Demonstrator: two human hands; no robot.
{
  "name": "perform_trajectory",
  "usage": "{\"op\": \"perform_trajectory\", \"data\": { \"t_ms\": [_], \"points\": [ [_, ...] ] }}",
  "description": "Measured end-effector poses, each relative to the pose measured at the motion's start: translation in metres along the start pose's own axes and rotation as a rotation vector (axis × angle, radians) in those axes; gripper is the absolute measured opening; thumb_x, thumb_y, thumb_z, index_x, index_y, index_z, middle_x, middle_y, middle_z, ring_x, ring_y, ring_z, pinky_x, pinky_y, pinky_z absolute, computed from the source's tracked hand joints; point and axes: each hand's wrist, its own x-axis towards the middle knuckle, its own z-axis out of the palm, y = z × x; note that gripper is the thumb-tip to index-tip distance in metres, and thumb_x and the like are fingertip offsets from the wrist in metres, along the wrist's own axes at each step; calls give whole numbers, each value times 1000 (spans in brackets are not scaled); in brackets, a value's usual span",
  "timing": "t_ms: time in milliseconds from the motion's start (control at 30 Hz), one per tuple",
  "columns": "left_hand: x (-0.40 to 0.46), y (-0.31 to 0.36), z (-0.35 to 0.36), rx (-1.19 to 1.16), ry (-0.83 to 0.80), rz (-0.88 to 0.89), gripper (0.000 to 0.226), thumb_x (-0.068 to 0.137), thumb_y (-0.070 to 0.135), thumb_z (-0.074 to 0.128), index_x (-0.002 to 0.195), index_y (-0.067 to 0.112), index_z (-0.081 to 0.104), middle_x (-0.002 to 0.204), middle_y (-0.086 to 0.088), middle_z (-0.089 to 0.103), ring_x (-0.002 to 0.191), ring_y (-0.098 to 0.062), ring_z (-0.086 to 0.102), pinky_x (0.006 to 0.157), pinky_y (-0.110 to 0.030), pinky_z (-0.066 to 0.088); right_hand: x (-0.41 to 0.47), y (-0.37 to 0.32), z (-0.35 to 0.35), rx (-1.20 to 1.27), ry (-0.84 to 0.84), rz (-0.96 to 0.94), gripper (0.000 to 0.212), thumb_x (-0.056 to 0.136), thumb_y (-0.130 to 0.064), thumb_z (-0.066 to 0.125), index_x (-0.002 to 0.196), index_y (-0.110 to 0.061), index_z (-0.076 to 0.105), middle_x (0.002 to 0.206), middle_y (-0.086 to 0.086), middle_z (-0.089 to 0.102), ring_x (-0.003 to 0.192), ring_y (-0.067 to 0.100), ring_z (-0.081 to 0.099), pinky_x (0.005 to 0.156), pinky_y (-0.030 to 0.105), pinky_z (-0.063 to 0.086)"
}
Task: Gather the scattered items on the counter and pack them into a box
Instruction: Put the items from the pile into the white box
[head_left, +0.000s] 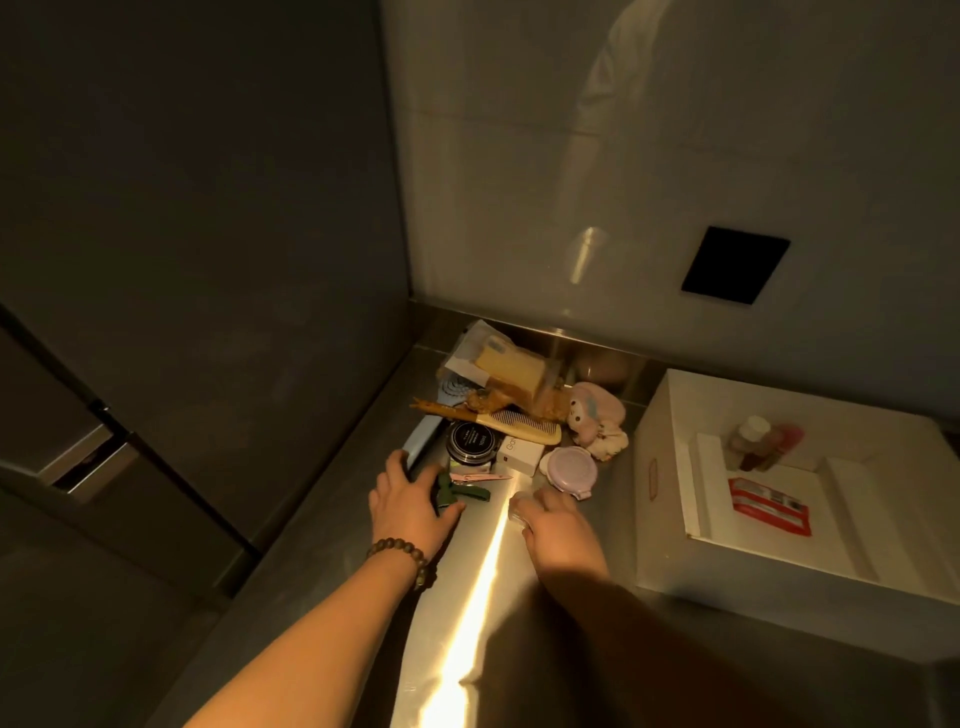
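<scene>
A pile of small items lies at the back left of the steel counter (483, 582). It holds a black round jar (470, 441), a small white carton (522, 455), a lilac lidded pot (567, 470), a cream comb (527, 423), a pink plush toy (595, 415), a yellow box in clear wrap (511, 370) and a flat blue item (418, 441). My left hand (410, 501) lies at the pile's near edge with its fingers curled on a green hair clip (449, 492). My right hand (553, 525) is palm down beside it, fingers closed on a small clear item (518, 512). The white box (670, 415) stands at the right.
Inside the white box lie a red packet (770, 506) and small bottles (763, 441) among white dividers. A pink clip (480, 476) lies by the jar. A dark cabinet wall (234, 260) stands along the counter's left side, and a tiled wall with a black plate (735, 265) is behind.
</scene>
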Motion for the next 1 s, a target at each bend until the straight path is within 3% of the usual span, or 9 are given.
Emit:
{"op": "perform_trajectory", "data": {
  "t_ms": [133, 267, 433, 533, 667, 800, 1000],
  "points": [
    [-11, 0, -1, -158, 13, -5, 50, 73, 45, 72, 116, 25, 58, 133, -6, 34, 121, -25, 36, 101, -36, 32, -6, 1, -1, 21, 15, -7, 41, 91, -11, 45, 129, -27, 48, 130, 6, 47, 119, 24, 39, 92, 30, 38],
    [-25, 4, -13, -316, -7, -3, 53, 72, 41, 75, 118, 25, 56, 115, 4, 49, 110, -15, 45, 92, -27, 40, -11, -4, -5, 91, 78, -53, 41, 91, -17, 50, 130, -29, 50, 130, 3, 50, 119, 22, 41, 94, 29, 37],
    [-31, 25, -45, -452, 37, 87, 51, 71, 36, 77, 117, 26, 56, 107, 10, 53, 98, -4, 51, 77, -5, 33, -13, -21, -38, 286, 240, -178, 43, 88, -15, 59, 129, -30, 53, 127, 0, 53, 117, 18, 43, 95, 32, 41],
    [-28, 49, -67, -482, 56, 158, 51, 72, 37, 76, 117, 26, 55, 107, 12, 56, 96, -1, 53, 76, -6, 37, -18, -19, -73, 379, 347, -186, 40, 88, -14, 61, 126, -28, 56, 127, -1, 53, 119, 18, 44, 97, 32, 42],
    [-21, 92, -88, -482, 68, 267, 49, 73, 34, 76, 116, 32, 53, 109, 13, 54, 102, -6, 53, 85, -20, 44, -28, 5, -126, 435, 493, -158, 41, 88, -16, 64, 124, -33, 56, 126, -6, 53, 120, 13, 45, 95, 31, 45],
    [-10, 146, -107, -523, 81, 379, 50, 73, 30, 77, 117, 27, 53, 107, 17, 51, 100, -1, 52, 82, -12, 41, -42, 59, -173, 422, 556, -80, 41, 88, -21, 65, 125, -34, 55, 126, -7, 54, 113, 10, 50, 87, 23, 38],
    [3, 250, -118, -653, 49, 522, 47, 71, 29, 78, 112, 30, 54, 99, 22, 50, 91, 6, 51, 77, -10, 42, -73, 145, -208, 416, 584, 146, 38, 92, -19, 60, 128, -30, 54, 127, 1, 55, 106, 17, 55, 90, 32, 48]
  ]
}}
